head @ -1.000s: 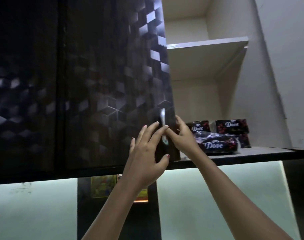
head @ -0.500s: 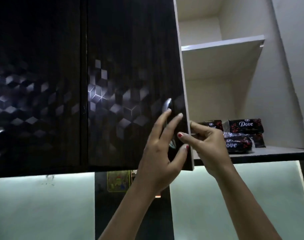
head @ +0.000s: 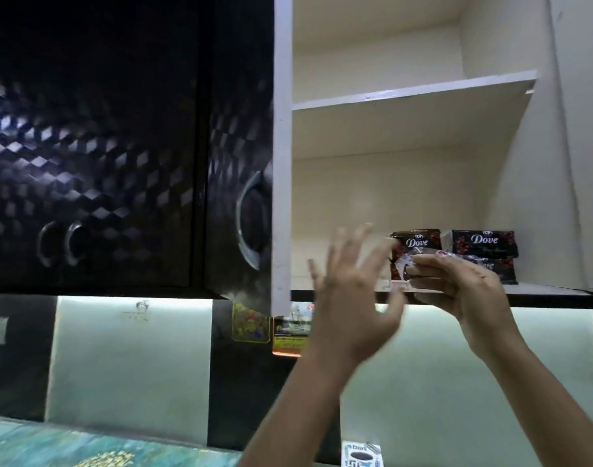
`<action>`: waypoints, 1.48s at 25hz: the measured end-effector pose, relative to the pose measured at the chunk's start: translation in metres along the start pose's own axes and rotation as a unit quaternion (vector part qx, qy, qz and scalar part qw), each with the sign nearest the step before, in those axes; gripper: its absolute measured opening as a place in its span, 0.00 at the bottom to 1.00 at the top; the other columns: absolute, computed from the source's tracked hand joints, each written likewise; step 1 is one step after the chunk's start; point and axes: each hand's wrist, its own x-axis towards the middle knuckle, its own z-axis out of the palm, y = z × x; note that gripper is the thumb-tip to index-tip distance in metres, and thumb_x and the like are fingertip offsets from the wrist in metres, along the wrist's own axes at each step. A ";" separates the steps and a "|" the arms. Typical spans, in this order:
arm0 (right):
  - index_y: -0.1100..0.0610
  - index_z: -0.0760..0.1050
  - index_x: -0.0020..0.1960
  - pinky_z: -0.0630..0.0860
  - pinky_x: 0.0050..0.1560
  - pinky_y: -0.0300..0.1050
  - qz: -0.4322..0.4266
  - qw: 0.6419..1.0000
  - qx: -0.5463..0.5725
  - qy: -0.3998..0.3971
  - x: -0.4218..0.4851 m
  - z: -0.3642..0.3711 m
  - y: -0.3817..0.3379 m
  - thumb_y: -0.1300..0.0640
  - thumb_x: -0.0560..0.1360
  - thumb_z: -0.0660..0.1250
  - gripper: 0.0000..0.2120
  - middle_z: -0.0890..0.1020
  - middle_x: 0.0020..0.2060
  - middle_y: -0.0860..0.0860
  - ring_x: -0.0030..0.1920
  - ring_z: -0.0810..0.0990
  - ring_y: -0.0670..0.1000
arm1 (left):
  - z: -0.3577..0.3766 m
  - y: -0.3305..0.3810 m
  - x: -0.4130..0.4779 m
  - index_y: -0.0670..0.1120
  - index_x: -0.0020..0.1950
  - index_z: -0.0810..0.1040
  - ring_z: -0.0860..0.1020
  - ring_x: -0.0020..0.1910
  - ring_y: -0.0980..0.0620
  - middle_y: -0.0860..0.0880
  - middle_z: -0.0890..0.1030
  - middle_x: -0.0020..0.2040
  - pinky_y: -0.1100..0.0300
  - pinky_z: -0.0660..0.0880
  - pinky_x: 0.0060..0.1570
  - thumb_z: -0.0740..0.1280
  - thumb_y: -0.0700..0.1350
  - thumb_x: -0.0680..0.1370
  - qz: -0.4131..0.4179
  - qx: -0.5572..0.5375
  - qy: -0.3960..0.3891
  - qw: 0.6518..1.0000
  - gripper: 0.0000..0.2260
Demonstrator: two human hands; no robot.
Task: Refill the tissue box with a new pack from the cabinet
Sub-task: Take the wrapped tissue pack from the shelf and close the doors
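Observation:
The wall cabinet stands open, its dark door [head: 241,129] swung left with the white edge toward me. Several dark "Dove" tissue packs lie on the lower shelf [head: 551,290]: two at the back [head: 418,242] [head: 484,244] and one in front [head: 502,269], wrapped in shiny plastic. My right hand [head: 463,288] grips the left end of the front pack, thumb on top and fingers underneath. My left hand [head: 349,298] is raised in front of the shelf, blurred, fingers spread and holding nothing. No tissue box is in view.
The upper shelf [head: 413,92] holds nothing visible. Closed dark doors with round handles [head: 52,244] are at left. Stickers [head: 249,323] hang on the wall under the cabinet. A patterned surface [head: 52,446] and a small printed box [head: 362,455] are at the bottom.
The door has swung fully open to the left. My left hand let go of the handle and moved right; my right hand reached onto the shelf and took hold of the front pack.

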 end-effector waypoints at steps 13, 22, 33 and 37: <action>0.55 0.78 0.42 0.76 0.41 0.44 -0.027 0.999 0.002 -0.044 0.016 0.067 0.012 0.66 0.75 0.55 0.15 0.84 0.36 0.50 0.39 0.81 0.51 | -0.071 -0.077 0.007 0.51 0.69 0.67 0.50 0.75 0.38 0.44 0.58 0.76 0.48 0.47 0.70 0.63 0.49 0.68 -0.051 0.288 0.200 0.935 0.29; 0.54 0.76 0.43 0.78 0.39 0.40 -0.082 0.995 -0.034 -0.047 0.061 0.109 0.018 0.73 0.71 0.53 0.19 0.82 0.38 0.51 0.36 0.81 0.47 | -0.076 -0.169 0.035 0.53 0.74 0.51 0.30 0.72 0.38 0.46 0.35 0.76 0.45 0.23 0.60 0.61 0.53 0.71 -0.196 0.470 0.056 0.859 0.33; 0.54 0.76 0.43 0.79 0.36 0.35 -0.087 0.995 -0.045 -0.029 0.092 0.113 0.070 0.70 0.74 0.55 0.16 0.85 0.31 0.41 0.34 0.83 0.43 | -0.067 -0.240 0.053 0.55 0.74 0.51 0.31 0.72 0.34 0.46 0.34 0.76 0.39 0.29 0.62 0.65 0.50 0.68 -0.245 0.483 0.084 0.836 0.37; 0.55 0.76 0.44 0.79 0.35 0.33 -0.081 0.996 -0.048 0.004 0.093 0.096 0.088 0.70 0.74 0.55 0.15 0.85 0.30 0.40 0.34 0.83 0.42 | -0.061 -0.262 0.057 0.57 0.74 0.48 0.33 0.72 0.32 0.45 0.33 0.75 0.34 0.36 0.67 0.66 0.52 0.68 -0.254 0.476 0.082 0.838 0.39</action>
